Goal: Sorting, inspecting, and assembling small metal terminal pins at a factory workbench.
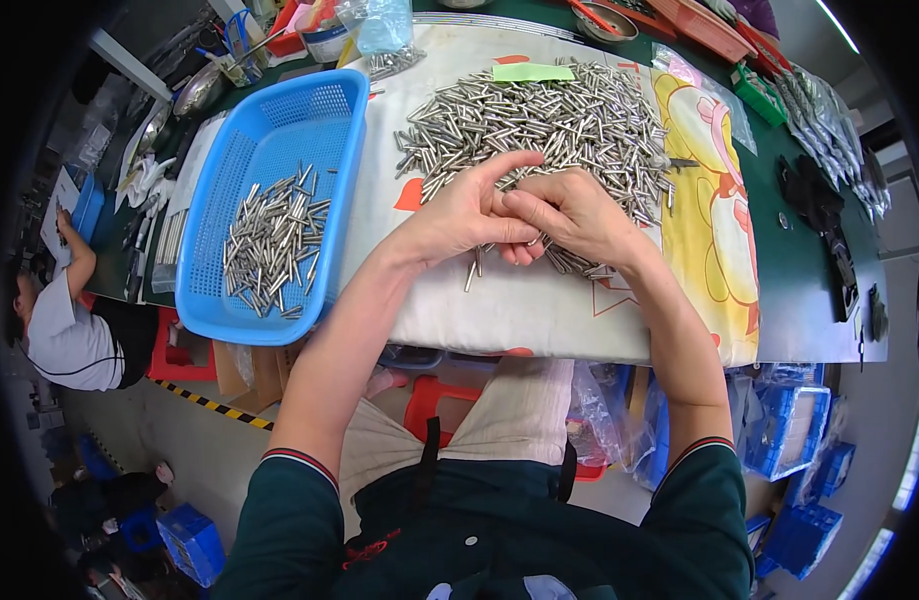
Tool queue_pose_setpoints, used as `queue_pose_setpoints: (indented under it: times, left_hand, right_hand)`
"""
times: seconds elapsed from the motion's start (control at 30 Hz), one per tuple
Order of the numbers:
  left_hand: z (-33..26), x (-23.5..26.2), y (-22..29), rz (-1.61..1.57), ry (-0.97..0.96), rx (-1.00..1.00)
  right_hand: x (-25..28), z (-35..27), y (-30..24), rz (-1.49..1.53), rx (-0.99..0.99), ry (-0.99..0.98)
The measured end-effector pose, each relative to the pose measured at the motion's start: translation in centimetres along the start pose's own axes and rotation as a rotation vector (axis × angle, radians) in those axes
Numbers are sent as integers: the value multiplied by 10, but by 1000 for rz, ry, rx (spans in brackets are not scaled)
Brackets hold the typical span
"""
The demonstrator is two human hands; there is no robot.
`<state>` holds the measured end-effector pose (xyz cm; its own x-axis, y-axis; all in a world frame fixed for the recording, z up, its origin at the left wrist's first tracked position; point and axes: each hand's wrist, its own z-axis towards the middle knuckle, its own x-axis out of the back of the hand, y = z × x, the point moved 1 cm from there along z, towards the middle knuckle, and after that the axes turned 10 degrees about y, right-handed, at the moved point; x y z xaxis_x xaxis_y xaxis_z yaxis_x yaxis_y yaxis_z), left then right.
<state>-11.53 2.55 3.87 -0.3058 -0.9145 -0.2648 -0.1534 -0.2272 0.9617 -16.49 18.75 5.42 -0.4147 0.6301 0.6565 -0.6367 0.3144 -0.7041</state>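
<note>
My left hand (468,212) and my right hand (578,214) meet at the near edge of a big heap of short metal pins (540,120). The fingers of both are curled in against each other, and the left index finger reaches out over the heap. A small shiny bit shows at the fingertips; what they hold is mostly hidden. A few loose pins lie on the cloth (440,320) just below my left hand. To the left, a blue plastic basket (352,130) with perforated walls contains a smaller batch of pins (277,240).
A green paper slip (533,72) lies atop the heap's far side. Black gloves (815,200) and bagged metal parts (820,120) are at the right. A metal bowl (608,20) stands at the back. Another person (75,335) works at the far left.
</note>
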Motion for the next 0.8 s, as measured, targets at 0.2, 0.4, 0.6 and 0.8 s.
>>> queue_pose_setpoints:
  times: [0.2, 0.4, 0.6, 0.8]
  left_hand:
    - [0, 5, -1, -73, 195, -330]
    - [2, -5, -5, 479, 335, -732]
    - [4, -3, -7, 526, 284, -696]
    - [4, -4, -7, 551, 292, -714]
  right_hand:
    - [-9, -1, -4, 1093, -507, 128]
    - [-32, -5, 6, 1643, -788, -80]
    - [-39, -5, 7, 1598, -818, -112]
    - [-37, -4, -1, 1553, -902, -52]
